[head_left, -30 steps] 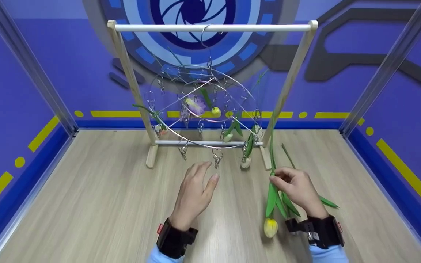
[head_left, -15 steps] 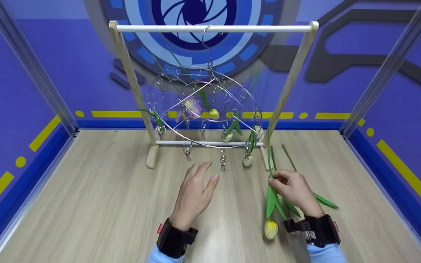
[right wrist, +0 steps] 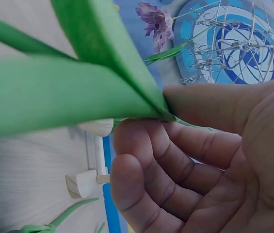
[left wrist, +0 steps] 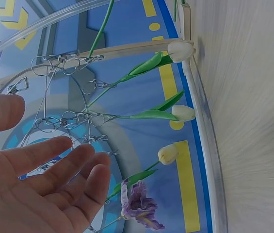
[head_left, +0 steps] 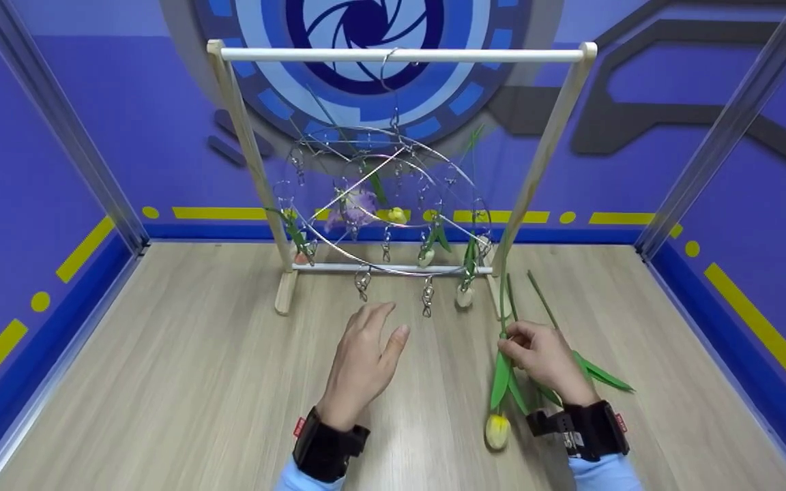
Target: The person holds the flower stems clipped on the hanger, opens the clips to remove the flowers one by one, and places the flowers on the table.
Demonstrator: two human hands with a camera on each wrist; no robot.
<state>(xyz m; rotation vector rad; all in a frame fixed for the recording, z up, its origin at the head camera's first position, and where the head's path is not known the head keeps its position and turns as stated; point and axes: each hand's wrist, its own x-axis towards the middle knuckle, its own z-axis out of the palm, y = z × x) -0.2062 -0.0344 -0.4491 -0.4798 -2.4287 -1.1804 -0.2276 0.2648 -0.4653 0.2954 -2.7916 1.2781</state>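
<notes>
My right hand (head_left: 550, 358) pinches a yellow artificial tulip (head_left: 498, 432) between thumb and fingers, where its green leaves meet the stem. The bloom points toward me and the stem runs up past the rack's right leg. In the right wrist view the leaves (right wrist: 54, 94) come out from between thumb and fingertips. My left hand (head_left: 362, 365) is raised with fingers loosely bent and nothing in it, just below a bare metal clip (head_left: 428, 296) of the round wire hanger (head_left: 359, 181). White tulips (left wrist: 183, 113) and a purple flower (left wrist: 140, 206) hang upside down from other clips.
A rack (head_left: 393, 54) with wooden legs carries the hanger by its hook. More green stems and leaves (head_left: 604, 375) lie on the wooden table (head_left: 161, 382) beside and under my right hand. Blue printed walls (head_left: 65, 136) enclose the table at the back and sides.
The hanger has turned, its front clips swinging to the right. My right hand has shifted slightly left and toward me with the tulip. The left hand has stayed in place.
</notes>
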